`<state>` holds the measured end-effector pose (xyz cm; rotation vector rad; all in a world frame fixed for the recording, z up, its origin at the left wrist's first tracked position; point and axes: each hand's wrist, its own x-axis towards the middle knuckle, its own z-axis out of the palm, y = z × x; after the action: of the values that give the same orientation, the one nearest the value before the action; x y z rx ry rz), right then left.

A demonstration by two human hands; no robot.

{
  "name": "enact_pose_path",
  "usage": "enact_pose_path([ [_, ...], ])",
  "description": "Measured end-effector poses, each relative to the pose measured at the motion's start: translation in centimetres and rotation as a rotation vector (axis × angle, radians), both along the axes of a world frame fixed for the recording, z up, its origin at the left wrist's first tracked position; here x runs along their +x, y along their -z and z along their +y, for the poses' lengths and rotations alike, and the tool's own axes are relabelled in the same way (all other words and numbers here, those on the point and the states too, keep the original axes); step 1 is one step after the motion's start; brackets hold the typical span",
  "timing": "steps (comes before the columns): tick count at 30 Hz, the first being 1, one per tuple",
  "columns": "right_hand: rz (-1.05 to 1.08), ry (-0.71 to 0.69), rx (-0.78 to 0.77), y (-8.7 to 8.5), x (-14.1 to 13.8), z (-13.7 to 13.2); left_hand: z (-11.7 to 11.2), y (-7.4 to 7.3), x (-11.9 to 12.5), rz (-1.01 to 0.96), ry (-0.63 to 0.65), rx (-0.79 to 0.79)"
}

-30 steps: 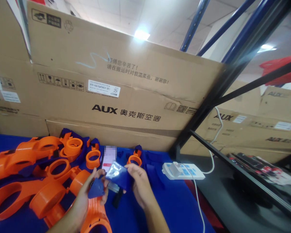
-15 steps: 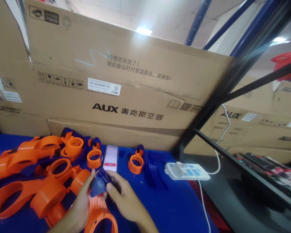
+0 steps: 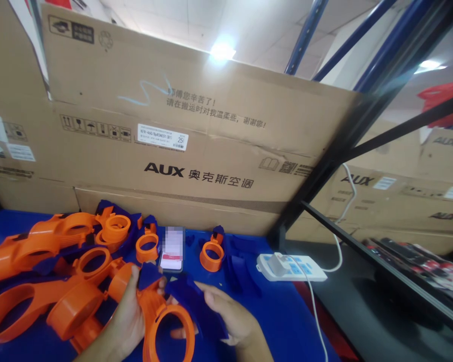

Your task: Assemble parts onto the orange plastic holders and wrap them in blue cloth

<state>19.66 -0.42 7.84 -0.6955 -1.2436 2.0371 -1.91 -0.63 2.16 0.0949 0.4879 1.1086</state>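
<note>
My left hand (image 3: 130,314) is closed around an orange plastic tape dispenser (image 3: 151,307). A dark blue piece sits at its top end, and its round ring faces me at the lower end. In my right hand (image 3: 236,311) is a curved dark blue plastic piece (image 3: 196,301), gripped between thumb and fingers just right of the dispenser. Some of the right fingers show behind the blue piece and through the ring. I cannot tell whether the two parts touch.
Several orange dispenser parts (image 3: 75,309) are heaped on the left of the blue tabletop (image 3: 279,311). A phone (image 3: 171,264), an orange ring part (image 3: 212,257) and loose blue pieces (image 3: 241,271) lie behind my hands. A white power strip (image 3: 309,269) sits right; a large carton (image 3: 196,151) stands behind.
My right hand has moved right and down from the dispenser's top and now holds the curved blue piece. The dispenser has turned, bringing its ring more toward me.
</note>
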Motion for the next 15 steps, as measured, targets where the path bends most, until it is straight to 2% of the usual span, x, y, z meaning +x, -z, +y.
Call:
enact_pose_path([
  [3,-0.048,0.006,0.075,0.5,0.0,0.0,0.0,0.6,0.0,0.0,-0.003,0.039],
  [9,-0.197,-0.156,0.327,0.7,-1.3,0.5,0.3,1.0,0.0,0.118,-0.282,0.09],
  [15,-0.201,-0.023,0.512,-0.4,-2.1,0.8,0.7,-0.1,0.4,0.229,-0.311,0.171],
])
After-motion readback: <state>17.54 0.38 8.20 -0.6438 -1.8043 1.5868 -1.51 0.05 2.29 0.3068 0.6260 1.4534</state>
